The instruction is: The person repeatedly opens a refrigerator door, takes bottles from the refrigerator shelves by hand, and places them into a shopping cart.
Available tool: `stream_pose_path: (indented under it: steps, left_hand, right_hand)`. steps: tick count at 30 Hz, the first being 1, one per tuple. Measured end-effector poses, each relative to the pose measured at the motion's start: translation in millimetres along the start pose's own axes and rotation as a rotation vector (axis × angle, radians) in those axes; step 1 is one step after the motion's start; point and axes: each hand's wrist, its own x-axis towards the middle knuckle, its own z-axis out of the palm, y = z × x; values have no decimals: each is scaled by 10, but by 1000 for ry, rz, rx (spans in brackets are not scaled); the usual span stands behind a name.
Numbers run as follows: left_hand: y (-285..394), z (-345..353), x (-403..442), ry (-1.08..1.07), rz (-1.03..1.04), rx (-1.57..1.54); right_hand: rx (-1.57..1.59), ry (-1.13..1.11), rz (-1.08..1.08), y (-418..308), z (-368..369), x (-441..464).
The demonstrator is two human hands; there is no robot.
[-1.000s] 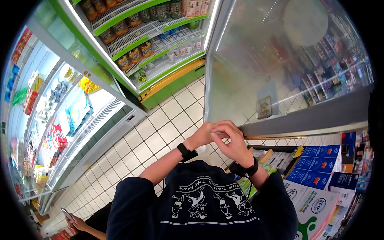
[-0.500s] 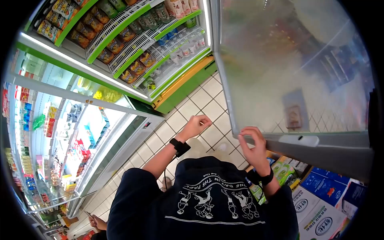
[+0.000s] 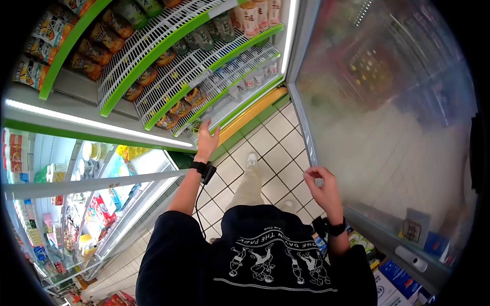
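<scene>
My left hand [image 3: 207,144] reaches forward, thumb apart from the fingers and nothing seen in it. Its fingertips overlap the left end of the lowest shelf [image 3: 232,104] of an upright display fridge, near a green-labelled item [image 3: 196,125]. Whether they touch anything, I cannot tell. In front of the lower corner of the fogged glass door [image 3: 377,148], my right hand [image 3: 324,191] is curled. A small pale patch shows inside the curl; what it is, or whether the fingers touch the door frame, is unclear. Both wrists wear black bands.
Orange-labelled packages [image 3: 102,41], dark bottles [image 3: 204,38] and small cups [image 3: 250,80] stand on green-edged wire shelves. A second lit fridge [image 3: 122,178] is at left. Boxes [image 3: 398,280] are stacked at lower right. Tiled floor [image 3: 278,160] lies beneath, with a white shoe [image 3: 251,159] on it.
My left hand has moved forward and left to the lowest shelf, its fingers uncurling. The glass door has swung wider. My right hand stays in about the same place, its fingers more curled.
</scene>
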Motion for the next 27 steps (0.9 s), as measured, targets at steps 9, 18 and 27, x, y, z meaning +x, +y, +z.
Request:
stream_pose_path:
  steps: [9, 18, 27]
  left_hand:
    - [-717, -200, 1133, -160, -72, 340]
    - [-874, -242, 1539, -335, -186, 311]
    - [-1214, -85, 1486, -188, -112, 344]
  right_hand:
    - [-64, -496, -79, 472, 2175, 2678]
    - [-293, -670, -184, 407, 3177, 3722]
    - [-405, -715, -183, 794, 4086, 4109]
